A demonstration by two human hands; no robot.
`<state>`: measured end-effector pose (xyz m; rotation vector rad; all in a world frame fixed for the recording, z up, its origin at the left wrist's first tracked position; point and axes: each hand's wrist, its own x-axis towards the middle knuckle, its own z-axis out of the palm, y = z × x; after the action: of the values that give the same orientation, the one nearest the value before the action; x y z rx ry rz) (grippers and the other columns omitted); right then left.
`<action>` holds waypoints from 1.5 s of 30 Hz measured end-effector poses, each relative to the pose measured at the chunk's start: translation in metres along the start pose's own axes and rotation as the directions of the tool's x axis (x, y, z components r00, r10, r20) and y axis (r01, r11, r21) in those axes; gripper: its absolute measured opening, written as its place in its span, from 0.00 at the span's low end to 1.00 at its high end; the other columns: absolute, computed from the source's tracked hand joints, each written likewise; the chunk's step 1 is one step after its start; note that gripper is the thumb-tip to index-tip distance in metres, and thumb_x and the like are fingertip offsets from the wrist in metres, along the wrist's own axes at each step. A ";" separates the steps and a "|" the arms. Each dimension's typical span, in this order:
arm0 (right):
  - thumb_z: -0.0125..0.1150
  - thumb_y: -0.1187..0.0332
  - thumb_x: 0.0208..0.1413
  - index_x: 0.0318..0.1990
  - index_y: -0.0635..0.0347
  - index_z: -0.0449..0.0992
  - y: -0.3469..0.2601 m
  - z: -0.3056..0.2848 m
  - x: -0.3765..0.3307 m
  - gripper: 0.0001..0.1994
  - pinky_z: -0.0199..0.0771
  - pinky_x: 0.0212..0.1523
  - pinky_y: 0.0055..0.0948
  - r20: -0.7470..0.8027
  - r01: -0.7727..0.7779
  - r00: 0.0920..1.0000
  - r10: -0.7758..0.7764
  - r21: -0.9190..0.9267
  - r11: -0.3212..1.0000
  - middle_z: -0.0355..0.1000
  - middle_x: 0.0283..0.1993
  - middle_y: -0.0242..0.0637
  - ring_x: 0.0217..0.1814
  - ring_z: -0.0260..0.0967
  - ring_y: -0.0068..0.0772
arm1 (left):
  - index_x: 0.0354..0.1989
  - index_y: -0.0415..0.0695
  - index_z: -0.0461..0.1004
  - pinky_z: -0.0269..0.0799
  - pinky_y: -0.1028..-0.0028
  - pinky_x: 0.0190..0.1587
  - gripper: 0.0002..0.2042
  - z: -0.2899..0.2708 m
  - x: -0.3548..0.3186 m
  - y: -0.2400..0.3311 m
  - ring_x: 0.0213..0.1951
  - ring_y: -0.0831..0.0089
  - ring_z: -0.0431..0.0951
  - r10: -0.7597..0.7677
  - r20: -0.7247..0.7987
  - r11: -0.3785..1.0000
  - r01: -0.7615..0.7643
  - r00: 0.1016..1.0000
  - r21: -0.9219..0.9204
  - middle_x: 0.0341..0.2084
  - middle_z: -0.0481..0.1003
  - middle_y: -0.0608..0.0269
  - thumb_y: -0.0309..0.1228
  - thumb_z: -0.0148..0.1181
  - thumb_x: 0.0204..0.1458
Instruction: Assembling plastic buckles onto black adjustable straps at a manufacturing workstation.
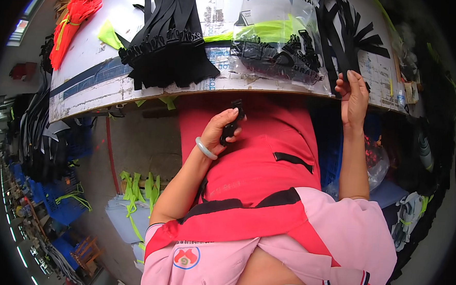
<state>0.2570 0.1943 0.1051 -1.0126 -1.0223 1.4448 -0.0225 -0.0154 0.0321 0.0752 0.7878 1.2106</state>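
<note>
My left hand (221,126) is closed around a small black plastic buckle (236,106) in front of my lap, just off the table edge. A pale bangle circles that wrist. At the table's right side, my right hand (355,100) pinches a strap at the lower end of a pile of loose black webbing straps (341,42). Between the hands, farther back, lies a clear plastic bag (274,54) with many black buckles in it. To its left, a thick bundle of black straps (168,62) with a row of buckles hangs slightly over the edge.
The white, curved table (99,97) has a taped, worn surface. An orange-red bundle (72,23) tied with yellow lies at its far left. Blue crates (60,203) and hanging black straps (42,138) stand at left. Grey pieces with lime ties (126,217) lie below left.
</note>
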 end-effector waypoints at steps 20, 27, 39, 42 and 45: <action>0.60 0.62 0.58 0.36 0.63 0.77 0.079 0.080 -0.094 0.11 0.68 0.26 0.17 0.408 -0.352 0.729 0.550 -0.465 0.812 0.71 0.27 0.28 0.24 0.65 0.15 | 0.35 0.39 0.78 0.54 0.84 0.19 0.05 0.015 -0.005 -0.006 0.19 0.88 0.63 0.214 0.031 0.817 -0.196 0.976 0.543 0.20 0.71 0.73 0.27 0.62 0.52; 0.58 0.62 0.60 0.41 0.62 0.76 0.060 0.079 -0.072 0.12 0.64 0.23 0.15 0.417 -0.539 0.724 0.549 -0.155 0.828 0.72 0.31 0.29 0.25 0.65 0.14 | 0.35 0.38 0.78 0.61 0.83 0.26 0.05 0.007 -0.014 -0.003 0.25 0.86 0.67 0.225 0.035 0.756 -0.197 0.974 0.625 0.26 0.75 0.71 0.26 0.61 0.52; 0.55 0.63 0.62 0.46 0.61 0.74 -0.034 0.073 -0.011 0.12 0.45 0.12 0.10 0.441 -0.075 0.868 0.229 -0.338 0.938 0.70 0.24 0.27 0.12 0.50 0.08 | 0.30 0.35 0.79 0.67 0.81 0.31 0.08 -0.035 -0.017 0.022 0.31 0.82 0.73 0.680 -0.108 0.560 -0.420 0.725 0.714 0.32 0.77 0.65 0.29 0.63 0.51; 0.53 0.64 0.63 0.40 0.61 0.72 0.021 0.115 -0.065 0.09 0.50 0.12 0.13 0.605 -0.225 0.615 0.506 -0.481 0.847 0.70 0.22 0.28 0.12 0.53 0.10 | 0.34 0.41 0.81 0.55 0.85 0.20 0.06 -0.010 -0.025 0.034 0.20 0.90 0.64 0.564 -0.178 0.720 -0.375 0.807 0.584 0.18 0.71 0.77 0.31 0.62 0.53; 0.53 0.64 0.62 0.37 0.61 0.72 0.046 0.146 -0.094 0.10 0.54 0.12 0.14 0.626 -0.264 0.505 0.594 -0.543 0.797 0.70 0.21 0.30 0.12 0.57 0.11 | 0.35 0.38 0.79 0.58 0.85 0.22 0.07 0.007 -0.034 0.034 0.21 0.90 0.65 0.581 -0.191 0.724 -0.395 0.791 0.566 0.21 0.73 0.74 0.29 0.62 0.54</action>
<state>0.1138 0.0866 0.1072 -0.9542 -1.8375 2.2938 -0.0499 -0.0289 0.0691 0.5439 1.4691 1.5223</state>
